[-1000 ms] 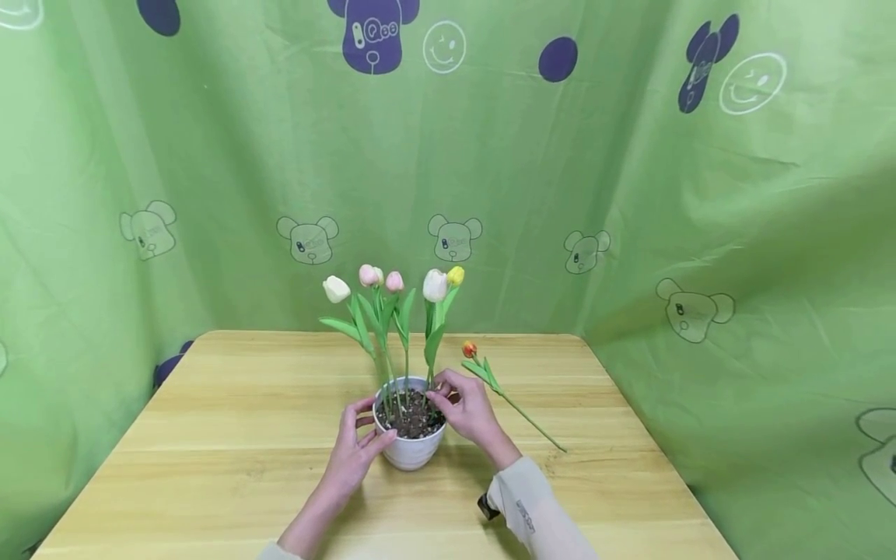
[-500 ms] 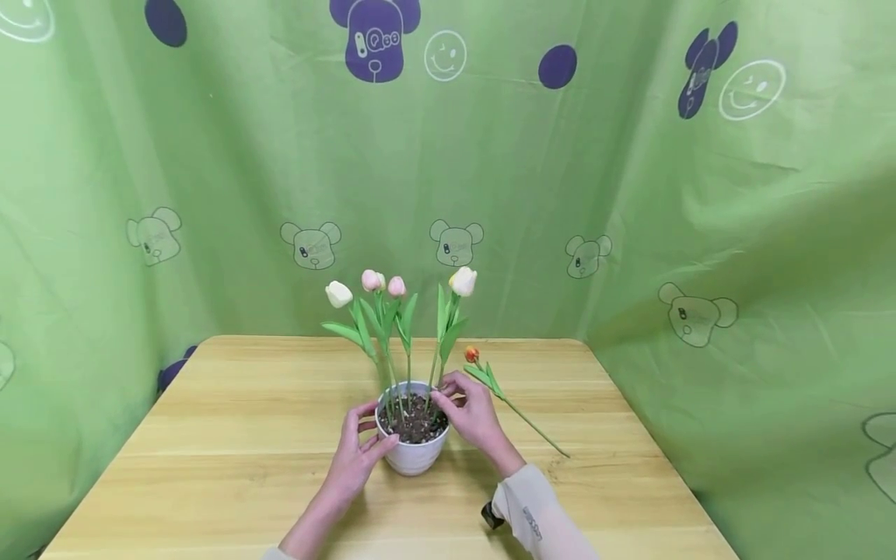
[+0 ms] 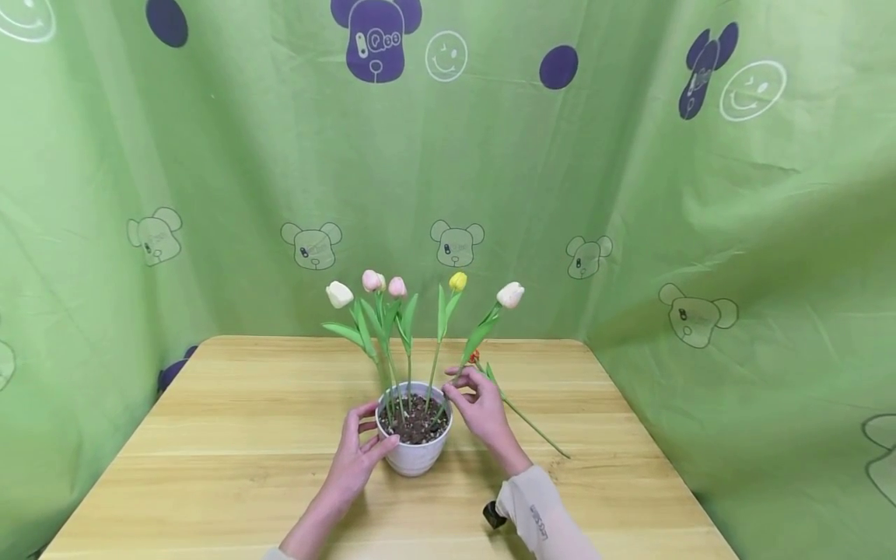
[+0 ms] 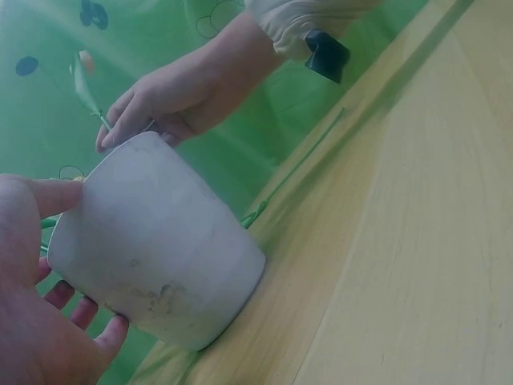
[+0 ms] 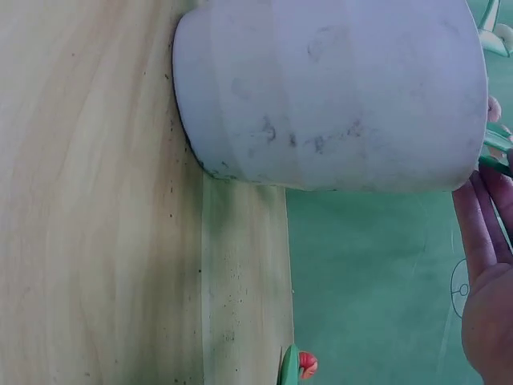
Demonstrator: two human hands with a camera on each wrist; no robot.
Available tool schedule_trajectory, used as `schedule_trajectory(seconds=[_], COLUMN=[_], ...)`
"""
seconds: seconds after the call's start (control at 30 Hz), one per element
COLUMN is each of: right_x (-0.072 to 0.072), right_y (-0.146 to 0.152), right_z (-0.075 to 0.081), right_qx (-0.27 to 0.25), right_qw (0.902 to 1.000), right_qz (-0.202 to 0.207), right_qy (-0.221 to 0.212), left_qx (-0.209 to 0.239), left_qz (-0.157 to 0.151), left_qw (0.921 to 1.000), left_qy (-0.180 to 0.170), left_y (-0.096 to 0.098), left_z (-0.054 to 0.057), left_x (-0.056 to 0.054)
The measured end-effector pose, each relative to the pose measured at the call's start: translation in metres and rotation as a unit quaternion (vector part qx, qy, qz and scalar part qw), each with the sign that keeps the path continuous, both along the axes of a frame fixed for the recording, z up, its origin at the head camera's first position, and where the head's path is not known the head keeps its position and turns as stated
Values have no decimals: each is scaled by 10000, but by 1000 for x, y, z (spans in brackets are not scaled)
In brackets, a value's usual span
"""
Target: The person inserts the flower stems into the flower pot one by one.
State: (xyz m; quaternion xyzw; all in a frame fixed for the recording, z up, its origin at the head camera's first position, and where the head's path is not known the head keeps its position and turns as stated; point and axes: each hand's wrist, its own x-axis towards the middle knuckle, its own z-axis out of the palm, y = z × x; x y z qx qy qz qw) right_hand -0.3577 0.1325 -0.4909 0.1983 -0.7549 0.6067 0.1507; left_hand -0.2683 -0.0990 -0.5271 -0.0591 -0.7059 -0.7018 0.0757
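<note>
A white flower pot [image 3: 414, 460] filled with dark soil [image 3: 417, 432] stands upright on the table. My left hand [image 3: 355, 453] grips its left side, thumb at the near rim and fingers round the far side. In the left wrist view these fingers [image 4: 60, 293] lie against the pot wall. My right hand [image 3: 481, 407], at the pot's right rim, pinches the stem of a pale pink-white tulip [image 3: 510, 295] that leans outward to the right. A yellow tulip [image 3: 458, 281], a white tulip [image 3: 339, 294] and pink tulips [image 3: 397, 287] stand in the soil.
On the wooden table [image 3: 210, 435], right of the pot, lies an orange-red tulip [image 3: 535, 428], its bloom partly behind my right hand. Green printed curtains [image 3: 518, 179] enclose the table at the back and sides. A black device [image 3: 494, 514] is strapped at my right wrist.
The pale pink-white tulip has swung right, away from the yellow one, and now leans past the rim. My right hand has shifted slightly right with it. The left hand keeps its hold.
</note>
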Motion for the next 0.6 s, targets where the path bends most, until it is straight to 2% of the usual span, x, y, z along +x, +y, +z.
schedule_trajectory(seconds=[0.3,0.6], right_x=[1,2], right_y=[5,7], right_z=[-3,-3], right_qx=[-263,-570], right_qw=[9994,9982], right_qz=[217,-4], right_qy=[-92,-212], left_qx=[-23,12], left_qz=[16,-7], left_qw=[10000,10000], left_qy=[5,3], left_y=[0,-1], left_z=[-1,0], left_x=[0,-1])
